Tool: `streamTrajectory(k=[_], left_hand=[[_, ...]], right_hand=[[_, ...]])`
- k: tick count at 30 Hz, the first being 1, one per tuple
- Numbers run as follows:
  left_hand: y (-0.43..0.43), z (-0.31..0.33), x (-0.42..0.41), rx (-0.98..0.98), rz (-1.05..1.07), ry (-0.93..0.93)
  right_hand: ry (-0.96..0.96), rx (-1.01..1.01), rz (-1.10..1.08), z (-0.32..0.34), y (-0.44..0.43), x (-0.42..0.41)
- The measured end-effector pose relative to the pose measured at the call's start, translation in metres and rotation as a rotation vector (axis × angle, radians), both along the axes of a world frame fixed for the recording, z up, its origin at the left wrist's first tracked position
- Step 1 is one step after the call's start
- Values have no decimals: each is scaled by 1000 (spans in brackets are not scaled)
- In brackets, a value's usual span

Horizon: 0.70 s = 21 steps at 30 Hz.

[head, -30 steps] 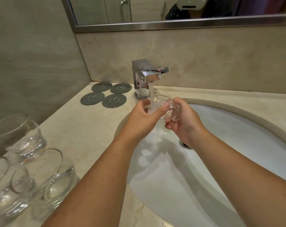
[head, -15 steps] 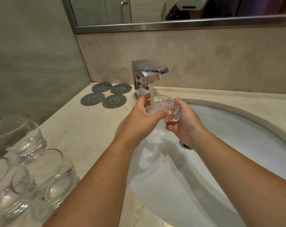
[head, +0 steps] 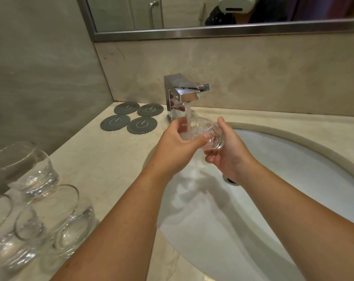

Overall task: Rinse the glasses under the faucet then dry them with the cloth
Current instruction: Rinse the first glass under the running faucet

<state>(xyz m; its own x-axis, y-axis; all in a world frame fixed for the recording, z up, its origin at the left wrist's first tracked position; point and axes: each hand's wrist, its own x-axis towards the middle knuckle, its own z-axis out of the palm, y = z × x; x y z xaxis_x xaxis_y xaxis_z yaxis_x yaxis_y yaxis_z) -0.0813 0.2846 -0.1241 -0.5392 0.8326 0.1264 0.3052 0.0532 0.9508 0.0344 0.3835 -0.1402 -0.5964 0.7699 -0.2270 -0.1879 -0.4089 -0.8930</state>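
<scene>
L hand (head: 176,147) wraps the glass (head: 205,131) at its mouth end, thumb across the near side, fingers curled behind. R hand (head: 231,154) cups the thick base, thumb on top, fingers curled under. Glass lies tipped sideways over the sink (head: 297,179), directly under the faucet (head: 182,94), w/ the water stream (head: 188,116) hitting it. Beige stone counter (head: 103,159): four dark coasters (head: 131,118) beside the faucet, more clear glasses (head: 36,171) near left. Mirror (head: 192,13) above the backsplash.

Four dark round coasters (head: 142,125) lie on the beige counter (head: 103,159) below a steel-framed mirror (head: 172,11).
</scene>
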Motion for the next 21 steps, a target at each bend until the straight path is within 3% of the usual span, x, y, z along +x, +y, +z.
streamTrajectory(k=[12, 21], left_hand=[[-2, 1, 1, -105, 39, -95], [-2, 3, 0, -28, -68, -70]], right_hand=[[88, 54, -57, 2, -2, -2], [35, 27, -29, -2, 4, -1]])
